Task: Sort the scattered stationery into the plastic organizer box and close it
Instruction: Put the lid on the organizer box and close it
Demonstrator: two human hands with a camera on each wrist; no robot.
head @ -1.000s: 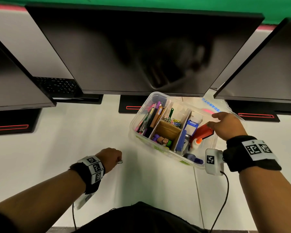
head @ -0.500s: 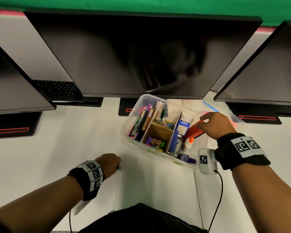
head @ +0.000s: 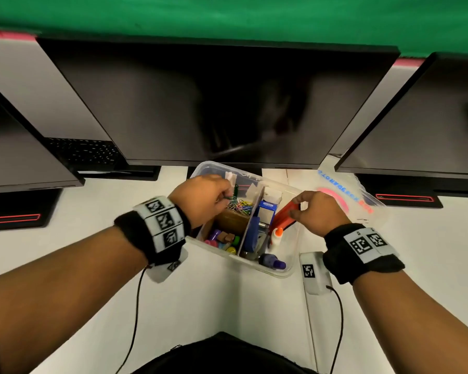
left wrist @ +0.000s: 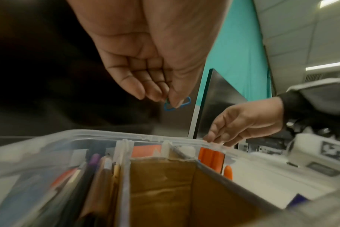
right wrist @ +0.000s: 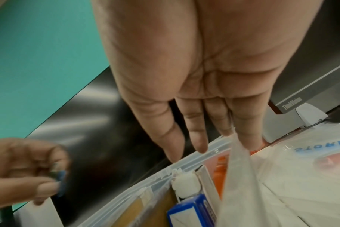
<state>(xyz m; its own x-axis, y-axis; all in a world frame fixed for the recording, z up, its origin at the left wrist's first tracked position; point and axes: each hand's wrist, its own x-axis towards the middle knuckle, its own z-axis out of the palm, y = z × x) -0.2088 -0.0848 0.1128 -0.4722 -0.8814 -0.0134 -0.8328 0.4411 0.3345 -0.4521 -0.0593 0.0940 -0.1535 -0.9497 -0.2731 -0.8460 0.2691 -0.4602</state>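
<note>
Left hand (left wrist: 151, 64) pinches a blue paper clip (left wrist: 177, 104) over the organizer box (head: 276, 268).
Next: release above the clip pile (right hand (head: 319, 211), fingers straight, steadies the rim).

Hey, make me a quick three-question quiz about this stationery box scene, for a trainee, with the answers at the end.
1. True or false: the lid is already closed on the organizer box.
2. What does the left hand pinch? A) glue bottle B) blue paper clip C) pen
3. Fill in: the right hand rests its fingers on the box's ____.

Key
1. False; the lid lies on the desk to the right of the box.
2. B; it is held above the box.
3. Rim, fingers straight.
</note>
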